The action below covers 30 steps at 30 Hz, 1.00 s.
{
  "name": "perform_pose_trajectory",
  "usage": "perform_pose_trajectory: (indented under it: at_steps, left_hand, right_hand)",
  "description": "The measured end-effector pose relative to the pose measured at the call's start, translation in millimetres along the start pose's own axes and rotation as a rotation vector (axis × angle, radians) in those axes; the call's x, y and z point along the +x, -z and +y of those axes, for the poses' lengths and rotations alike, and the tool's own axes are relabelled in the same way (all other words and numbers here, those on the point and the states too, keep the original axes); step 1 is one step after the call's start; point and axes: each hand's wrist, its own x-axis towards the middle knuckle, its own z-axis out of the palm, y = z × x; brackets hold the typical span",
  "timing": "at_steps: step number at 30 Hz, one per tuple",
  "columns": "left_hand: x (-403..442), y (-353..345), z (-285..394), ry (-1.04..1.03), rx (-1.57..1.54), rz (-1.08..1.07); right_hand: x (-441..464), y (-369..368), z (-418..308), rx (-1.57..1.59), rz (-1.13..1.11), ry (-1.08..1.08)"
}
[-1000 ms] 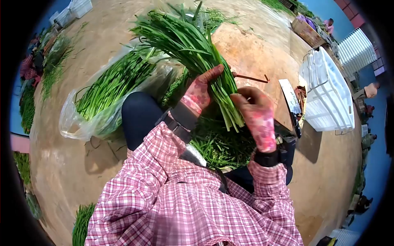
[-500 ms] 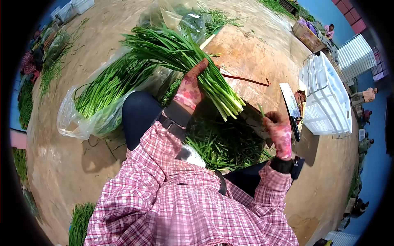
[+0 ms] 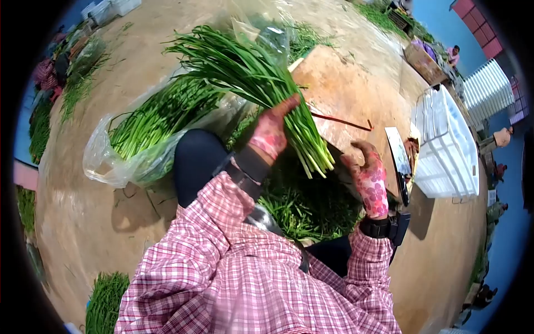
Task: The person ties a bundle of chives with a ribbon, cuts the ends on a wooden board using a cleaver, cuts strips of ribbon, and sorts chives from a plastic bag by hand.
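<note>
My left hand [image 3: 271, 129] is wrapped round a bunch of long green stalks [image 3: 245, 69], with the pale cut ends pointing down and right and the leaves fanning up and left. To the right of those ends is my right hand [image 3: 367, 177], thumb and fingers apart, with nothing visible between them. Behind the bunch lies a brown board [image 3: 345, 94] with a thin red strip [image 3: 342, 121] on it. Loose green leaves [image 3: 303, 214] are heaped below, between my legs.
A clear plastic bag [image 3: 100, 161] of green stalks [image 3: 161, 119] lies at the left. White crates [image 3: 445, 145] stand at the right, near a knife [image 3: 401, 183] at the board's edge. More stalks [image 3: 105, 303] lie at lower left. Several people sit or stand farther off.
My right hand has gone from the stalk ends out to the right, let go of a small green piece and opened. My left hand still holds the bunch.
</note>
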Motion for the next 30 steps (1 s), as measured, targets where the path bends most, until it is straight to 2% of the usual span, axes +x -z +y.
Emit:
perform_pose_trajectory:
  at_steps: [2, 4, 5, 6, 7, 8, 9, 12, 13, 16, 20, 21, 24, 25, 26, 28, 30]
  left_hand:
    - [-17.9, -20.8, -7.6, 0.002, -0.058, 0.006]
    - [-24.9, -28.7, -15.2, -0.029, -0.054, -0.038]
    - [-25.7, -23.4, -16.3, -0.062, -0.023, -0.071]
    - [-20.5, -10.2, -15.8, -0.157, 0.063, -0.192]
    - [-17.8, -5.8, -11.1, -0.174, 0.054, -0.236]
    - [-14.7, -1.0, -6.2, -0.194, 0.044, -0.276]
    - [-20.9, -3.6, 10.1, -0.091, -0.001, -0.338]
    - [-23.8, -5.8, 29.8, 0.021, -0.136, -0.479]
    - [-24.7, -13.4, 30.6, -0.018, -0.138, -0.462]
    - [-21.7, -14.2, 39.0, 0.096, -0.167, -0.693]
    - [-14.2, -20.0, 40.4, 0.099, -0.140, -0.506]
    - [-10.5, -18.0, 42.1, 0.111, -0.126, -0.520]
    - [4.6, -17.9, 36.6, -0.025, -0.113, -0.297]
    - [4.5, -16.7, 36.6, -0.009, -0.116, -0.268]
    - [4.6, -15.6, 38.1, 0.005, -0.120, -0.240]
    - [2.7, -15.8, 38.0, 0.030, -0.152, -0.226]
    - [2.6, -14.8, 34.5, 0.049, -0.205, -0.258]
  right_hand:
    - [14.4, -6.5, -49.7, 0.204, -0.193, -0.185]
    - [21.6, -38.4, -44.1, 0.374, -0.366, -0.142]
    - [21.8, -44.7, -42.9, 0.499, -0.426, -0.250]
    - [22.7, -47.8, -43.0, 0.624, -0.485, -0.357]
    - [22.8, -48.0, -44.9, 0.522, -0.439, -0.217]
    - [20.5, -41.3, -49.7, 0.503, -0.428, -0.191]
    - [19.1, -40.5, -48.4, 0.516, -0.439, -0.170]
    - [16.2, -36.6, -43.4, 0.534, -0.516, -0.210]
    - [18.1, -35.3, -43.3, 0.532, -0.548, -0.234]
    - [24.7, -21.0, -52.2, 0.541, -0.586, -0.180]
    - [30.5, -3.3, -55.8, 0.424, -0.626, -0.184]
    - [32.0, -3.5, -51.1, 0.348, -0.649, -0.211]
    - [24.3, -6.3, -35.0, 0.430, -0.479, -0.169]
    - [23.6, -6.9, -24.7, 0.602, -0.460, -0.212]
    - [20.4, -6.6, -19.7, 0.579, -0.253, -0.178]
    - [21.9, 5.9, -26.0, 0.415, -0.048, -0.194]
    - [19.3, 8.3, -46.8, 0.302, 0.056, -0.002]
